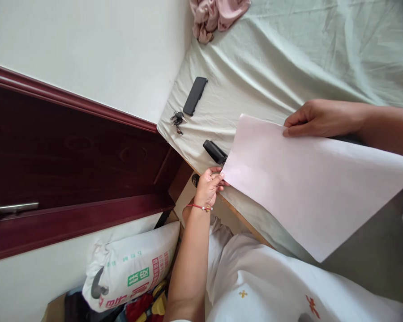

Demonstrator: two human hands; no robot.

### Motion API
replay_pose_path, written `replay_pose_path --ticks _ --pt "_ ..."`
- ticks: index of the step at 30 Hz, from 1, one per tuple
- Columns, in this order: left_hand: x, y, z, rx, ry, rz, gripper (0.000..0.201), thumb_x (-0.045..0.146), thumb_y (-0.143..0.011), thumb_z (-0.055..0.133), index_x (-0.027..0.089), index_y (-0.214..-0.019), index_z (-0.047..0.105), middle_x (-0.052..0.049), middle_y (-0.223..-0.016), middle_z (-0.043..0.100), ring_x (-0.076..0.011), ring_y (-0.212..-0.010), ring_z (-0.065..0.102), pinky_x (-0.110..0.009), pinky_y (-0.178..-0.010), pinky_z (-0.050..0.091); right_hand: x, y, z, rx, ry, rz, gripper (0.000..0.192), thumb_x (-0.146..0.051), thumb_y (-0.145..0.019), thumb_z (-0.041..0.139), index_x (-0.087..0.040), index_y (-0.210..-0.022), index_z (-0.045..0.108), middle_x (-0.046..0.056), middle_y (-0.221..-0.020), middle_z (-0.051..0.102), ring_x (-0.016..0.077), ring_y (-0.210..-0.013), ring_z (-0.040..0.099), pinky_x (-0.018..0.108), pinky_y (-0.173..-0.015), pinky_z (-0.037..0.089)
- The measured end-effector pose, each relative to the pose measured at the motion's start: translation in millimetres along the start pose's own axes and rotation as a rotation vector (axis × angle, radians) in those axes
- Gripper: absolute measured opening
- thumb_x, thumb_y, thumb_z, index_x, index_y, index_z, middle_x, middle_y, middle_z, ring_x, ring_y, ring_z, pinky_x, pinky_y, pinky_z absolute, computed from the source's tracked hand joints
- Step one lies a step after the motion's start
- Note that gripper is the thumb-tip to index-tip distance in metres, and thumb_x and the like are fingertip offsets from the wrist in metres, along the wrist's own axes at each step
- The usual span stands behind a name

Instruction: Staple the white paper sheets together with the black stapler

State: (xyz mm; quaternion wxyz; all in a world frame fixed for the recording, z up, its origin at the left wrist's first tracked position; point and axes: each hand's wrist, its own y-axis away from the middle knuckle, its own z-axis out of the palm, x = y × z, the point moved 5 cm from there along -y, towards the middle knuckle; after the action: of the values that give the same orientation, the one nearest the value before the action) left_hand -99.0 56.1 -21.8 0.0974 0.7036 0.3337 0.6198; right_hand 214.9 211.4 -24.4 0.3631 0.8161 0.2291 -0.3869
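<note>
A blank sheet of white paper (298, 179) is held up over the bed between my two hands. My left hand (210, 185), with a red string bracelet at the wrist, pinches the paper's near left corner between thumb and fingers. On the paper's far edge, my right hand (319, 118) grips it, thumb on top and the other fingers partly hidden. Just beyond my left hand lies a black stapler-like object (215, 152); the paper covers one end of it.
A black rectangular case (195, 96) and a bunch of keys (177, 118) lie on the pale green bed sheet (272, 76). Pink cloth (218, 15) is crumpled at the far end. A dark red door (70, 152) and a printed white sack (134, 264) are at left.
</note>
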Motion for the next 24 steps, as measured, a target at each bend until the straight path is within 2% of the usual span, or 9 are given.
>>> replay_pose_path --ticks 6,12,16,18,20,22,24 --pt "4 -4 4.9 0.094 -0.007 -0.004 0.039 0.023 -0.070 0.081 0.015 -0.097 0.054 0.003 -0.066 0.066 -0.0092 -0.048 0.066 -0.014 -0.042 0.032 -1 1 -4 0.047 0.011 0.078 0.025 -0.044 -0.093 0.060 -0.024 -0.092 0.076 0.001 -0.078 0.070 0.0166 -0.069 0.059 0.033 -0.066 0.046" --pt "13 -10 10.3 0.167 -0.022 0.020 0.034 0.021 -0.073 0.076 0.017 -0.095 0.050 0.005 -0.062 0.062 -0.0092 -0.043 0.062 -0.015 -0.039 0.026 4 0 -5 0.069 -0.069 0.115 0.025 -0.045 -0.091 0.063 -0.024 -0.090 0.076 0.002 -0.076 0.070 0.0161 -0.065 0.059 0.033 -0.063 0.046" --pt "11 -15 8.9 0.208 -0.057 0.070 0.029 0.020 -0.076 0.071 0.018 -0.096 0.050 0.004 -0.065 0.063 -0.0090 -0.044 0.061 -0.016 -0.039 0.026 7 0 -5 0.067 -0.125 0.134 0.024 -0.046 -0.089 0.066 -0.024 -0.091 0.076 0.003 -0.080 0.073 0.0177 -0.068 0.062 0.034 -0.063 0.048" --pt "11 -15 3.1 0.281 -0.119 0.189 0.026 0.020 -0.078 0.068 0.018 -0.098 0.052 0.001 -0.071 0.066 -0.0108 -0.051 0.064 -0.017 -0.040 0.032 9 0 -4 0.061 -0.147 0.146 0.024 -0.046 -0.090 0.065 -0.024 -0.092 0.076 0.003 -0.082 0.073 0.0181 -0.069 0.062 0.034 -0.063 0.048" --pt "16 -9 -3.5 0.388 -0.250 0.398 0.022 0.020 -0.081 0.064 0.019 -0.102 0.056 -0.005 -0.088 0.072 -0.0148 -0.071 0.071 -0.019 -0.048 0.045 10 0 -4 0.062 -0.159 0.149 0.026 -0.048 -0.089 0.066 -0.025 -0.093 0.076 0.004 -0.082 0.074 0.0181 -0.068 0.063 0.033 -0.062 0.048" --pt "24 3 -5.2 0.476 -0.443 0.654 0.024 0.018 -0.085 0.060 0.019 -0.109 0.063 -0.011 -0.112 0.073 -0.0199 -0.101 0.072 -0.026 -0.068 0.058 11 0 -4 0.072 -0.149 0.130 0.028 -0.050 -0.088 0.067 -0.025 -0.094 0.076 0.004 -0.080 0.073 0.0176 -0.066 0.062 0.033 -0.060 0.048" --pt "30 16 0.3 0.491 -0.642 0.892 0.034 0.013 -0.088 0.053 0.020 -0.118 0.068 -0.013 -0.131 0.070 -0.0230 -0.125 0.064 -0.035 -0.096 0.058 10 0 -5 0.085 -0.128 0.098 0.031 -0.053 -0.087 0.066 -0.024 -0.094 0.077 0.003 -0.078 0.073 0.0169 -0.064 0.061 0.032 -0.058 0.048"
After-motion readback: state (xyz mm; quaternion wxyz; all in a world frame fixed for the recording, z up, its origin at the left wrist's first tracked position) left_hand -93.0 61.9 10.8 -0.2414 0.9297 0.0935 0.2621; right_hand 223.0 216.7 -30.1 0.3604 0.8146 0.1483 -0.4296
